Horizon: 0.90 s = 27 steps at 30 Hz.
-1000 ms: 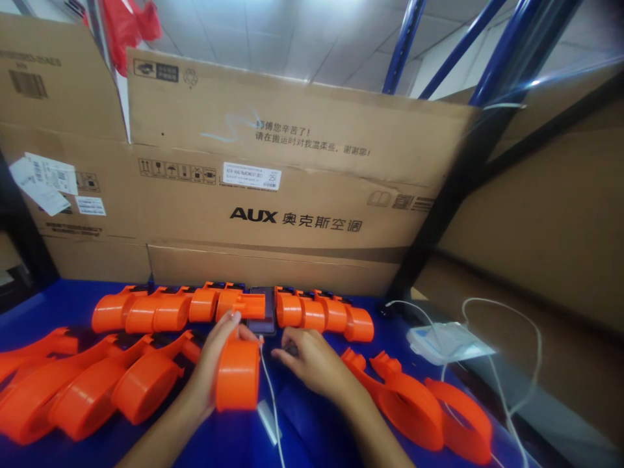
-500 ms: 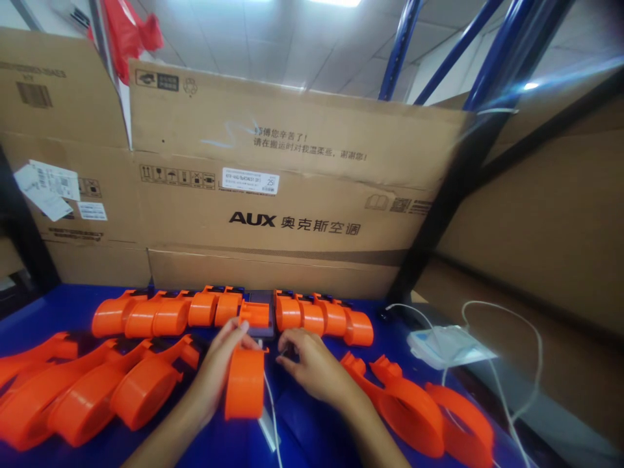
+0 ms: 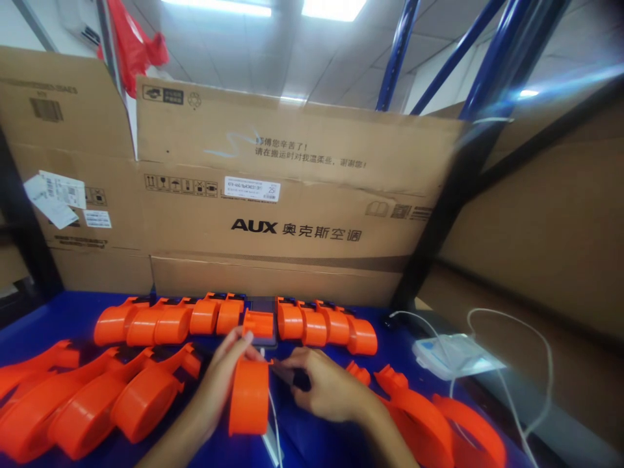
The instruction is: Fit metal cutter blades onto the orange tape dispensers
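Note:
My left hand [image 3: 229, 374] is closed round an orange plastic tape dispenser [image 3: 249, 400], held upright with its round drum toward me and its head above my fingers. In a pinch, my right hand [image 3: 324, 385] has a thin dark pointed piece [image 3: 283, 372]; its exact kind is unclear. That piece's tip meets, or lies very near, a small orange lip at the drum's upper right edge. Below and behind the dispenser, a white cable [image 3: 273, 413] runs down beside a pale flat strip [image 3: 270, 448].
Several orange dispensers with black parts [image 3: 170, 325] line the back of the blue table; larger-looking ones [image 3: 146, 396] stand left. More orange dispensers [image 3: 422, 416] lie right, near a clear plastic box [image 3: 458, 357] and loose white cable. A cardboard wall [image 3: 302, 260] closes the back.
My right hand has brought the dark piece left, up to the dispenser's edge. The dispenser stays in my left hand, and the whole view has shifted slightly downward.

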### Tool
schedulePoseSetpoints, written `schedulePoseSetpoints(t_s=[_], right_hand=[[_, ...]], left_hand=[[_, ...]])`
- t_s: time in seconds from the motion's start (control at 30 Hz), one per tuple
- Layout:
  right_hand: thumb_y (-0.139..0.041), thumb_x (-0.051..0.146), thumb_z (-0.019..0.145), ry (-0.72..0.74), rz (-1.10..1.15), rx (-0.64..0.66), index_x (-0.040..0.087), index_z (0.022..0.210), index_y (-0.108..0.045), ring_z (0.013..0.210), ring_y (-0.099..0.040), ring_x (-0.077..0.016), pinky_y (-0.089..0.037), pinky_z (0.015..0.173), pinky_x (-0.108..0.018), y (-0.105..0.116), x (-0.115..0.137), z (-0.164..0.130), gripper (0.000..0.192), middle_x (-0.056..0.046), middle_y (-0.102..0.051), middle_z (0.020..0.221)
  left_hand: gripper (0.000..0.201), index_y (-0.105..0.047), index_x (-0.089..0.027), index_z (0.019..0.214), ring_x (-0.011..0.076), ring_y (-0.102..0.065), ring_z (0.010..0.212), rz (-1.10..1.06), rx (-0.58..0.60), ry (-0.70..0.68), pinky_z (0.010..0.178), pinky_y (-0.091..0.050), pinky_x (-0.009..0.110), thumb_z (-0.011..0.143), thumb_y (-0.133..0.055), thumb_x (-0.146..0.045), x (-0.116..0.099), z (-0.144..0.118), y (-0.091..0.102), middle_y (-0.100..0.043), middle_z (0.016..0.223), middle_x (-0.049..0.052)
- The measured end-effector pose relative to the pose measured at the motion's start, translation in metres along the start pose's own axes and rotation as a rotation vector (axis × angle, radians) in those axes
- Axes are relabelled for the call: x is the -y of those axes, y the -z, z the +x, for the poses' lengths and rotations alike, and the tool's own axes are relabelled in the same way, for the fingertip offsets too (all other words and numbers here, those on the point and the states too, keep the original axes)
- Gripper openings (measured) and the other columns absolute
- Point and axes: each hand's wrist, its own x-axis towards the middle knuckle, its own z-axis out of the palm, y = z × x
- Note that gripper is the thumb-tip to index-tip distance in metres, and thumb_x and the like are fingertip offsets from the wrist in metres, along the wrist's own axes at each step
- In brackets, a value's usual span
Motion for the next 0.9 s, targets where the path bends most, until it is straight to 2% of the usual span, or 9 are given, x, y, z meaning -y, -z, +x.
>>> schedulePoseSetpoints(t_s=[0.07, 0.2, 0.33, 0.53, 0.73, 0.83, 0.9], right_hand=[[-0.055, 0.001, 0.070, 0.025, -0.009, 0.005, 0.021, 0.078, -0.071, 0.076, -0.064, -0.0174, -0.046, 0.071, -0.024, 0.000, -0.001, 0.001, 0.027, 0.001, -0.071, 0.077], [-0.056, 0.011, 0.083, -0.025, -0.001, -0.084, 0.021, 0.087, -0.075, 0.087, -0.066, -0.0207, -0.047, 0.082, -0.029, -0.001, -0.008, 0.003, 0.022, -0.004, -0.075, 0.089], [-0.061, 0.014, 0.084, -0.036, -0.039, -0.091, 0.021, 0.088, -0.074, 0.088, -0.065, -0.0214, -0.048, 0.081, -0.030, -0.003, -0.014, 0.005, 0.016, -0.006, -0.073, 0.091], [-0.067, 0.024, 0.086, -0.020, -0.112, -0.125, 0.022, 0.111, -0.071, 0.103, -0.062, -0.0240, -0.045, 0.090, -0.031, -0.019, -0.012, 0.010, 0.025, -0.008, -0.070, 0.109], [-0.064, 0.027, 0.089, -0.056, -0.188, -0.104, 0.019, 0.089, -0.070, 0.096, -0.062, -0.0236, -0.044, 0.082, -0.031, -0.031, -0.007, 0.017, 0.009, -0.008, -0.068, 0.098], [-0.066, 0.017, 0.083, -0.067, -0.099, -0.121, 0.020, 0.082, -0.066, 0.093, -0.061, -0.0223, -0.044, 0.079, -0.029, -0.029, -0.008, 0.017, 0.003, -0.006, -0.068, 0.094], [-0.065, 0.012, 0.081, -0.064, -0.040, -0.131, 0.020, 0.082, -0.065, 0.089, -0.062, -0.0204, -0.045, 0.076, -0.028, -0.025, -0.009, 0.015, 0.008, -0.004, -0.068, 0.089]], left_hand=[[0.036, -0.065, -0.020, 0.085, 0.0124, -0.056, 0.053, -0.005, 0.001, 0.005, 0.052, -0.043, 0.021, 0.079, -0.073, -0.055, 0.001, 0.000, 0.000, -0.065, 0.063, -0.002], [0.040, -0.067, -0.020, 0.093, 0.0146, -0.061, 0.057, -0.012, 0.008, 0.005, 0.055, -0.046, 0.023, 0.077, -0.075, -0.056, 0.003, 0.000, 0.000, -0.068, 0.066, 0.000], [0.038, -0.066, -0.020, 0.088, 0.0126, -0.058, 0.053, -0.010, -0.006, 0.013, 0.052, -0.043, 0.021, 0.077, -0.075, -0.055, 0.000, 0.000, -0.001, -0.066, 0.062, -0.002], [0.037, -0.063, -0.020, 0.082, 0.0114, -0.056, 0.051, -0.047, -0.006, 0.003, 0.051, -0.043, 0.020, 0.076, -0.077, -0.054, -0.004, -0.001, -0.002, -0.067, 0.062, -0.002], [0.036, -0.060, -0.020, 0.078, 0.0118, -0.057, 0.051, -0.063, 0.010, -0.009, 0.050, -0.043, 0.020, 0.076, -0.077, -0.051, -0.005, -0.003, -0.003, -0.066, 0.061, -0.002], [0.037, -0.061, -0.019, 0.076, 0.0120, -0.057, 0.052, -0.049, 0.002, -0.014, 0.051, -0.044, 0.021, 0.075, -0.078, -0.052, -0.004, -0.002, -0.001, -0.066, 0.061, -0.001], [0.036, -0.061, -0.018, 0.073, 0.0118, -0.056, 0.052, -0.036, -0.004, -0.023, 0.052, -0.044, 0.021, 0.075, -0.077, -0.051, -0.004, -0.001, 0.000, -0.066, 0.060, -0.001]])
